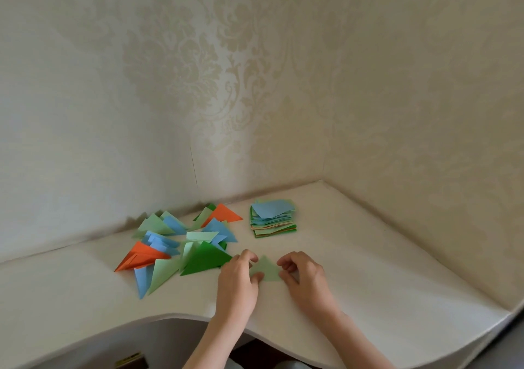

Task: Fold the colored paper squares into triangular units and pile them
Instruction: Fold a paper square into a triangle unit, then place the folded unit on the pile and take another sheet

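A light green paper triangle point(266, 270) lies on the white table point(368, 269) between my two hands. My left hand point(239, 279) pinches its left corner with thumb and curled fingers. My right hand point(302, 273) pinches its right corner the same way. To the left spreads a loose pile of folded triangles point(184, 244) in green, light green, blue and orange. Behind the hands stands a stack of unfolded paper squares point(272, 218) with a blue sheet on top.
The table sits in a corner between two patterned walls point(255, 85). Its curved front edge point(170, 316) runs below my forearms. A dark object with a yellow label point(131, 360) shows under the table at the bottom left.
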{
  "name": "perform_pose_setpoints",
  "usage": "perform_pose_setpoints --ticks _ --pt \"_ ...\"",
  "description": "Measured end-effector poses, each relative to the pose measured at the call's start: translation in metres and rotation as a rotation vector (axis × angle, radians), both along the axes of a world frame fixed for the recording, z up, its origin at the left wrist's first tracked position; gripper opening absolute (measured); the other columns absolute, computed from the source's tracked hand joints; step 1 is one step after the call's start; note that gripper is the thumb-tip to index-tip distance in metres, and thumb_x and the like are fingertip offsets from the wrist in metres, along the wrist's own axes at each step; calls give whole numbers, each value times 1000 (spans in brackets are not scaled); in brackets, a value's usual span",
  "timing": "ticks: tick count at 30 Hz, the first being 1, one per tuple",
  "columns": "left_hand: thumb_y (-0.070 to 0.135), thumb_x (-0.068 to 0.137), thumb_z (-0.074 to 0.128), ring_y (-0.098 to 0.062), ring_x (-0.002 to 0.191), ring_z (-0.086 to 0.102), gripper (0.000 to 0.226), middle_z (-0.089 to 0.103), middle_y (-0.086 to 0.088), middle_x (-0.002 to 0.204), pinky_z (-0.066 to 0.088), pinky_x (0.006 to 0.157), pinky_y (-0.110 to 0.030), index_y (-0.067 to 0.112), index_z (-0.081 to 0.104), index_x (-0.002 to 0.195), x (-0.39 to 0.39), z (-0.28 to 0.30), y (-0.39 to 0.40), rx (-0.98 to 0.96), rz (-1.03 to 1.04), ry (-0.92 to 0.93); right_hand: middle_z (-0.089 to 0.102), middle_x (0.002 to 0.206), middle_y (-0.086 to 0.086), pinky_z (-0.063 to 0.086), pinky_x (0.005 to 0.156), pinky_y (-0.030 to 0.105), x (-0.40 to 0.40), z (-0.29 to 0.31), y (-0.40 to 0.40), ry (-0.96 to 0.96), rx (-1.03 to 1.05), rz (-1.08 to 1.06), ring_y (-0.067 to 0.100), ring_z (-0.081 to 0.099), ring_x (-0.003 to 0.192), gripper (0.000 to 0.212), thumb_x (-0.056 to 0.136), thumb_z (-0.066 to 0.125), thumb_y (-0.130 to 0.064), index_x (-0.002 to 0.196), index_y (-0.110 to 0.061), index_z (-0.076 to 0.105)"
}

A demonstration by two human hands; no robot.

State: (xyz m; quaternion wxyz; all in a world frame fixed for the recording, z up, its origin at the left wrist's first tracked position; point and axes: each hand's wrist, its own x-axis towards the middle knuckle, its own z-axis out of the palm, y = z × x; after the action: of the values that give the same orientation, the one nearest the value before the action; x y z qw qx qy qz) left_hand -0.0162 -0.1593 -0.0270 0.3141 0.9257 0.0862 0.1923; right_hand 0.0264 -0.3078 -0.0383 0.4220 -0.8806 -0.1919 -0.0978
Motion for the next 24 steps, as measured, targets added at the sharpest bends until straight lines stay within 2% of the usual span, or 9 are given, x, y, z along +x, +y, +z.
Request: perform_pose_setpoints --ticks 4,8,11,14,17,20,24 --pt "8 88 61 -8 90 57 18 61 10 94 40 73 -16 19 61 102 -10 0 5 -41 -24 -105 61 81 -11 42 70 8 2 0 -1 49 56 -8 6 57 75 21 73 77 -10 87 -22 65" --pt "11 87 66 -5 79 56 11 60 14 85 39 65 -14 18 64 95 -22 6 35 -91 66 -187 65 78 -11 45 64 15 15 10 6 23 17 -56 3 56 68 11 76 76 -27 81 -26 66" --pt "13 86 67 -8 77 56 7 60 13 82 35 62 -13 17 64 92 -26 8 67 -87 131 -182 64 90 -13 47 76 26 35 21 17 -90 -95 -113 9 58 82 11 83 69 -31 91 -25 67" --pt "10 85 69 -13 78 58 9 63 6 84 40 64 -22 15 64 91 -25 5 86 -64 175 -160 62 119 -2 42 96 34 67 28 28 -136 -225 -134 17 56 112 30 87 64 -30 115 -19 64" --pt "1 81 69 -18 82 57 15 62 2 87 45 71 -29 12 64 89 -18 1 91 -47 174 -150 51 139 -2 31 104 30 96 28 39 -123 -372 -138 15 45 128 45 90 60 -33 133 -19 52" --pt "-3 76 71 -23 86 55 20 62 -1 91 46 77 -36 11 66 89 -9 -1 91 9 172 -173 45 144 -6 23 108 30 115 23 46 -130 -508 -142 11 38 134 49 92 54 -42 136 -23 48" --pt "0 80 70 -19 81 49 13 65 3 87 42 75 -35 13 71 82 -4 -8 92 46 173 -234 50 137 -12 23 103 35 123 15 56 -175 -573 -176 12 41 128 40 91 52 -48 126 -31 58"
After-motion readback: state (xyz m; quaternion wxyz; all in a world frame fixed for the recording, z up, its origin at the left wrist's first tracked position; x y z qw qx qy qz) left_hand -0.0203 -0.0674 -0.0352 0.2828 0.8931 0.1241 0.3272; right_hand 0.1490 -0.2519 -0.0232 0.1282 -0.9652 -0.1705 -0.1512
